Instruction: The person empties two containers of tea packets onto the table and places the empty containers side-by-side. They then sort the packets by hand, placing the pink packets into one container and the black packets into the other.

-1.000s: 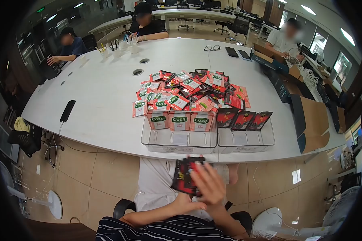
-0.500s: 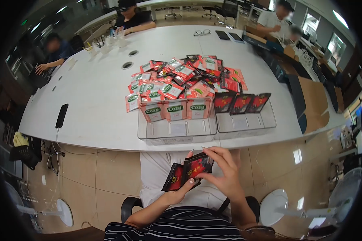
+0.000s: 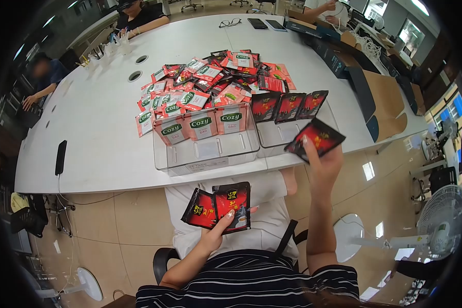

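Observation:
Over my lap, my left hand (image 3: 216, 233) pinches two black-and-red coffee sachets (image 3: 232, 203), fanned out side by side. My right hand (image 3: 324, 163) is raised at the right end of the bins, holding one black-and-red sachet (image 3: 321, 137) tilted in its fingers. Beneath that sachet is the right clear bin (image 3: 274, 137), with several dark sachets (image 3: 291, 107) standing along its back. The left clear bin (image 3: 208, 154) has pink Cozy sachets (image 3: 200, 124) upright in its rear row. A mixed pile of pink and dark sachets (image 3: 218, 77) lies behind both bins.
A phone (image 3: 61, 157) with a cable lies at the left. Glasses (image 3: 230, 23) and two phones (image 3: 257, 23) lie at the back. Open cardboard boxes (image 3: 385, 105) stand along the right. People sit or stand beyond the white table (image 3: 97, 118). A fan (image 3: 439, 231) is at lower right.
My right hand has left my left hand and moved up and right, carrying one sachet to the right bin. My left hand has stayed low with the others. The view has shifted.

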Demonstrator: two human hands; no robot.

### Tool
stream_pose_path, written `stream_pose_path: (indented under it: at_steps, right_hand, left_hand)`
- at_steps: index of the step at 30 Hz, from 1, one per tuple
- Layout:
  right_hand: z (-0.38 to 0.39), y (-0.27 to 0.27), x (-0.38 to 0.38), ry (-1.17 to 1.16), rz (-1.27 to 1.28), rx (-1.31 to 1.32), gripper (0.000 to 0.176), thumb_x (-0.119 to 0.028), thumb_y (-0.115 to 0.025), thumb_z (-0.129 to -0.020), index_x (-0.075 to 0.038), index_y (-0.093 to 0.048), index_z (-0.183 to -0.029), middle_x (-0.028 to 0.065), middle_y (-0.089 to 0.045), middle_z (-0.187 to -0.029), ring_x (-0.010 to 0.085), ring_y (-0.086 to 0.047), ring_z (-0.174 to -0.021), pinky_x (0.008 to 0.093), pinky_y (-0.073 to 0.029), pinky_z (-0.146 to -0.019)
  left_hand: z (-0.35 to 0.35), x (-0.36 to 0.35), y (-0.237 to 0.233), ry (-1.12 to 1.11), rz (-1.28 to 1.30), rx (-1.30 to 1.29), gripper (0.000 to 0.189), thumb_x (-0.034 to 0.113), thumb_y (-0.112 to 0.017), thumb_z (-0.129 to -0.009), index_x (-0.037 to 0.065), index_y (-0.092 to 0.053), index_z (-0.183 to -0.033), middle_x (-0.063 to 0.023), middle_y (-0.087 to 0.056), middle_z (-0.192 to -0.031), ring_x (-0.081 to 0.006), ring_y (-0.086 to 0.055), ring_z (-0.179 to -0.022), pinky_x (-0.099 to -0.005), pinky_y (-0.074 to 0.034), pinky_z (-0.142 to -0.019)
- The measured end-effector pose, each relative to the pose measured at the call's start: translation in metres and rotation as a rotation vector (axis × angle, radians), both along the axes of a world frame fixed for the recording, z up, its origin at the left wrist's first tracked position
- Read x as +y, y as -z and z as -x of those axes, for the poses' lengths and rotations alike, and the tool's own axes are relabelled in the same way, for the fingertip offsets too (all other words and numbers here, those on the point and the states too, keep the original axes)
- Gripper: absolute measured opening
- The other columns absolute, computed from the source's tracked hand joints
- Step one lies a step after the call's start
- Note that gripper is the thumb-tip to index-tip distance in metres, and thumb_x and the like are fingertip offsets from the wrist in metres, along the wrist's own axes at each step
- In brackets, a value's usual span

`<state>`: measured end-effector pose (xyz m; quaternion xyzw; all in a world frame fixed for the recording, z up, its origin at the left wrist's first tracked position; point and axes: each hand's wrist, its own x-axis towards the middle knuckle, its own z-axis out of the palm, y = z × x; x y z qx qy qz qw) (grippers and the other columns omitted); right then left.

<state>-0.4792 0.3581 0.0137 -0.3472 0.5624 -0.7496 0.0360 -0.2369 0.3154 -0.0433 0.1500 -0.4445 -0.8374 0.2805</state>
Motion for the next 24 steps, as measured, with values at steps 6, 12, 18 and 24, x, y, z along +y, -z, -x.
stream_pose_path:
  at_steps: [6, 12, 18, 24]
  right_hand:
    - [0.040, -0.029, -0.046, -0.207, -0.122, 0.084, 0.024, -0.006, -0.070, -0.084, 0.002, -0.062, -0.105, 0.0051, -0.067, -0.093, 0.0081, -0.060, -0.088, 0.0230, -0.047, -0.077]
    - [0.051, -0.026, -0.068, -0.180, -0.456, 0.677, 0.020, -0.011, -0.077, -0.069, -0.004, -0.067, -0.085, 0.0045, -0.064, -0.080, 0.0212, -0.058, -0.083, 0.0329, -0.043, -0.072]
    - [0.050, -0.037, -0.075, -0.024, -0.575, 1.144, 0.037, -0.015, -0.082, -0.060, -0.010, -0.064, -0.091, 0.0012, -0.057, -0.109, 0.0230, -0.051, -0.101, 0.0376, -0.040, -0.085]
    - [0.057, -0.037, -0.084, 0.075, -0.567, 1.346, 0.071, -0.015, -0.084, -0.056, -0.016, -0.051, -0.119, 0.0057, -0.045, -0.131, 0.0257, -0.044, -0.117, 0.0388, -0.040, -0.091]
  left_hand:
    - [-0.015, 0.003, 0.012, -0.031, -0.060, -0.009, 0.036, 0.012, -0.045, -0.098, -0.009, -0.045, -0.128, -0.0216, -0.061, -0.116, -0.0346, -0.063, -0.106, -0.0399, -0.050, -0.092]
    - [-0.016, 0.002, 0.017, -0.079, -0.070, -0.030, 0.034, 0.010, -0.046, -0.097, -0.008, -0.047, -0.127, -0.0188, -0.061, -0.114, -0.0357, -0.065, -0.100, -0.0406, -0.052, -0.089]
    - [-0.012, -0.003, 0.018, -0.061, -0.065, -0.077, 0.034, 0.010, -0.047, -0.097, -0.006, -0.047, -0.127, -0.0177, -0.062, -0.114, -0.0337, -0.066, -0.100, -0.0391, -0.052, -0.089]
    - [-0.006, -0.002, 0.020, -0.071, -0.004, -0.039, 0.033, 0.010, -0.047, -0.098, -0.006, -0.048, -0.127, -0.0178, -0.063, -0.112, -0.0309, -0.065, -0.101, -0.0380, -0.052, -0.089]
